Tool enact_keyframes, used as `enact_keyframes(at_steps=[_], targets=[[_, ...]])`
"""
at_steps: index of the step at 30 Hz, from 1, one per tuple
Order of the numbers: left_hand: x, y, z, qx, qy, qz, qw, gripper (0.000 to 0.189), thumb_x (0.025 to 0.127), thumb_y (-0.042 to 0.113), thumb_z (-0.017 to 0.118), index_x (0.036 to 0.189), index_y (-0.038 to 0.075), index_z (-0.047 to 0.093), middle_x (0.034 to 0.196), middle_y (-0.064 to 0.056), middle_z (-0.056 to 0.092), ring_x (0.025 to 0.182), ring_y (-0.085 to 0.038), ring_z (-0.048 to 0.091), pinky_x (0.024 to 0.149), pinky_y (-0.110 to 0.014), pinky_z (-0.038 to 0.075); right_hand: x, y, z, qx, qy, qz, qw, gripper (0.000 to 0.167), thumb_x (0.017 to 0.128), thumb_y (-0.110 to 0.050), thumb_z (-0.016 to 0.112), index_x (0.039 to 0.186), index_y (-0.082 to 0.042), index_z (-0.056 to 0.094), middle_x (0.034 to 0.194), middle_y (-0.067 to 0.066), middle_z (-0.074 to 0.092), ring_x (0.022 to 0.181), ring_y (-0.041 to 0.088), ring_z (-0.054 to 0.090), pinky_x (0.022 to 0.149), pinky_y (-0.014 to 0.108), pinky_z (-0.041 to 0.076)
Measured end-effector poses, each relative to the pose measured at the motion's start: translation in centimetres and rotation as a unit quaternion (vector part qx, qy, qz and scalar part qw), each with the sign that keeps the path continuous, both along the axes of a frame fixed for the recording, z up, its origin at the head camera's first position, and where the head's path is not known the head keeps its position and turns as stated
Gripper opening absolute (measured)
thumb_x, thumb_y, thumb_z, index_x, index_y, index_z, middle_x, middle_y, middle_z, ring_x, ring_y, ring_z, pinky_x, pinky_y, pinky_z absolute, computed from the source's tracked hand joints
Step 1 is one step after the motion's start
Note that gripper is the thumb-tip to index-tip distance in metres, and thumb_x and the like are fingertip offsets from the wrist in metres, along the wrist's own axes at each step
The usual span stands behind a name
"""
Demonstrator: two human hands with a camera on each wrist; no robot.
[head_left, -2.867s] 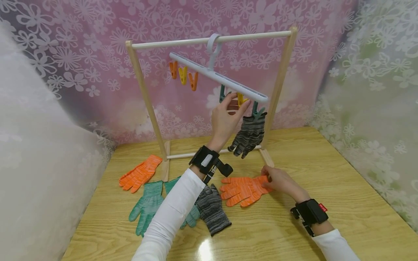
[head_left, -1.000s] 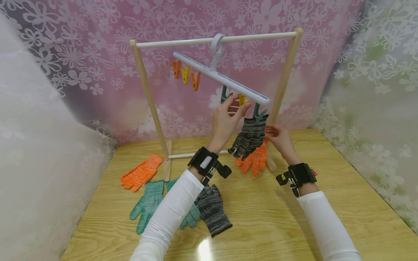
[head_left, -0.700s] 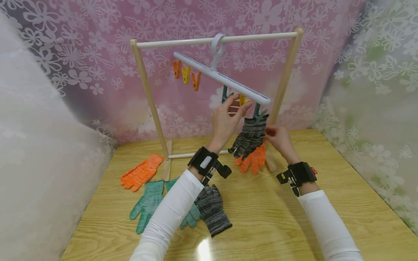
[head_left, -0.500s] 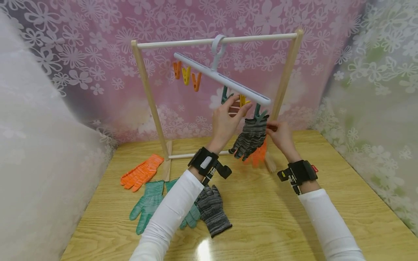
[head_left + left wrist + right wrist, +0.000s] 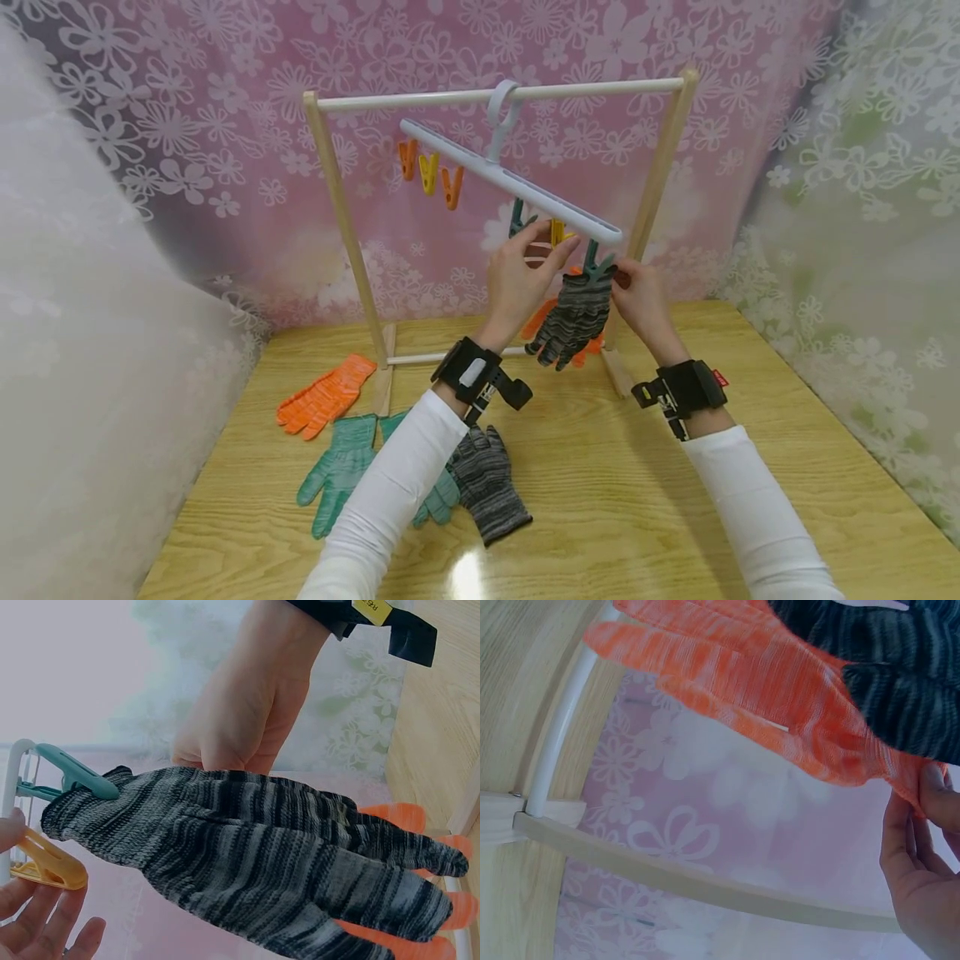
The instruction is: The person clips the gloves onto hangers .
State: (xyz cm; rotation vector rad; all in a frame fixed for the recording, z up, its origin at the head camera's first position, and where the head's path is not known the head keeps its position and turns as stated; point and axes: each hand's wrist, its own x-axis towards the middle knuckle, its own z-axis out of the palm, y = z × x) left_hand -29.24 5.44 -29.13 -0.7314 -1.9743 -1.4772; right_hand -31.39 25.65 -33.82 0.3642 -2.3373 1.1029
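Observation:
My left hand [image 5: 516, 271] pinches the yellow clothespin [image 5: 557, 233] under the grey-white hanger [image 5: 551, 204]; in the left wrist view that yellow clothespin [image 5: 52, 862] lies between thumb and fingers. Beside it a green clothespin [image 5: 592, 258] grips the cuff of a black-and-grey striped glove [image 5: 577, 317]. Behind this glove, my right hand [image 5: 643, 304] holds an orange glove [image 5: 543, 317]. The right wrist view shows thumb and fingers pinching the cuff edge of the orange glove [image 5: 780, 697], its fingers dangling. The striped glove covers much of the orange one in the head view.
The hanger hooks over the white rod [image 5: 420, 100] of a wooden stand [image 5: 663, 167]. Orange and yellow clothespins [image 5: 428, 173] hang at its left end. On the table [image 5: 600, 517] lie another orange glove [image 5: 326, 396], green gloves [image 5: 341, 471] and a second striped glove [image 5: 491, 487].
My right hand has lifted the orange glove off the table and up behind the hanging striped glove, rising to clothespin height. The left hand has stayed at the yellow clothespin.

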Motion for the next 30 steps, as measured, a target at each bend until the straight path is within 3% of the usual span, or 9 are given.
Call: enact_keyframes(at_steps=[5,14,18,21,24,26,30], targets=[[-0.1,-0.2,0.2,0.003,0.01,-0.006,0.9999,0.035,0.094,0.023,0.075,0.121,0.001,0.071,0.112,-0.013,0.073,0.095,-0.021,0.073,0.081,-0.022,0.059,0.0,-0.4,0.5,-0.02,-0.02,0.02,0.9994,0.018,0.099,0.005,0.058,0.113,0.013,0.067,0.115,0.035,0.065,0.111,0.049,0.063,0.1,0.058,0.05],[0.0,-0.3,0.2,0.009,0.001,-0.016,0.9998,0.038,0.093,0.022,0.076,0.126,0.004,0.07,0.111,-0.013,0.074,0.095,-0.019,0.073,0.081,-0.023,0.06,0.3,-1.2,1.2,-0.042,-0.03,0.058,0.997,0.022,0.097,0.008,0.059,0.117,0.013,0.068,0.116,0.031,0.067,0.106,0.041,0.066,0.095,0.053,0.053],[0.1,-0.3,0.3,0.016,-0.011,-0.018,0.9997,0.04,0.093,0.023,0.077,0.128,0.005,0.069,0.109,-0.012,0.076,0.092,-0.017,0.074,0.078,-0.021,0.059,0.5,-1.6,1.4,-0.048,-0.038,0.056,0.9966,0.022,0.096,0.008,0.059,0.116,0.011,0.069,0.113,0.03,0.069,0.102,0.035,0.065,0.088,0.035,0.055],[0.2,-0.3,0.4,0.024,-0.011,-0.021,0.9994,0.039,0.093,0.022,0.077,0.127,0.005,0.07,0.107,-0.013,0.077,0.09,-0.017,0.075,0.077,-0.019,0.059,0.7,-1.7,1.5,-0.055,-0.043,0.06,0.9958,0.022,0.096,0.008,0.059,0.115,0.01,0.07,0.112,0.029,0.069,0.097,0.025,0.064,0.078,0.018,0.049],[0.1,-0.2,0.3,0.032,-0.009,-0.025,0.9992,0.037,0.093,0.021,0.077,0.125,0.005,0.071,0.108,-0.013,0.076,0.092,-0.017,0.075,0.078,-0.019,0.058,0.8,-1.7,1.5,-0.057,-0.04,0.067,0.9953,0.023,0.096,0.008,0.06,0.116,0.009,0.07,0.11,0.027,0.07,0.091,0.013,0.062,0.073,0.013,0.045],[0.1,-0.2,0.3,0.037,-0.008,-0.027,0.9989,0.035,0.092,0.02,0.077,0.124,0.004,0.072,0.109,-0.013,0.076,0.094,-0.018,0.075,0.08,-0.019,0.058,0.9,-1.6,1.5,-0.065,-0.04,0.08,0.9939,0.023,0.096,0.006,0.062,0.117,0.007,0.071,0.106,0.023,0.071,0.085,0.007,0.061,0.069,0.015,0.045],[-0.1,-0.3,0.4,0.038,-0.009,-0.02,0.999,0.033,0.092,0.019,0.078,0.121,0.003,0.073,0.11,-0.014,0.076,0.095,-0.019,0.075,0.081,-0.019,0.058,1.0,-1.5,1.5,-0.09,-0.041,0.109,0.9891,0.023,0.097,0.002,0.063,0.118,0.006,0.071,0.096,0.001,0.071,0.077,0.004,0.059,0.063,0.02,0.045]])
